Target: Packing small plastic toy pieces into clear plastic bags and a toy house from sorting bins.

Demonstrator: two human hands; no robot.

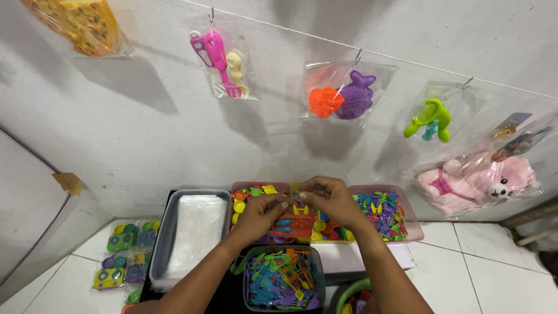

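Observation:
My left hand (259, 214) and my right hand (329, 201) meet over the middle trays, fingertips almost touching. Between them I hold a clear plastic bag (294, 223) with small red and yellow toy pieces inside it. Below the hands a pink tray (239, 188) holds mixed coloured toy pieces. Nearer to me stands a grey tub (283, 278) full of small plastic forks and spoons in several colours.
A grey tub (189, 234) of clear plastic bags stands at the left. A pink tray (385, 213) of small coloured pieces is at the right. Packed toy sets (124, 254) lie on the tiled floor. Bagged toys, among them a pink plush bear (480, 184), hang on a wall string.

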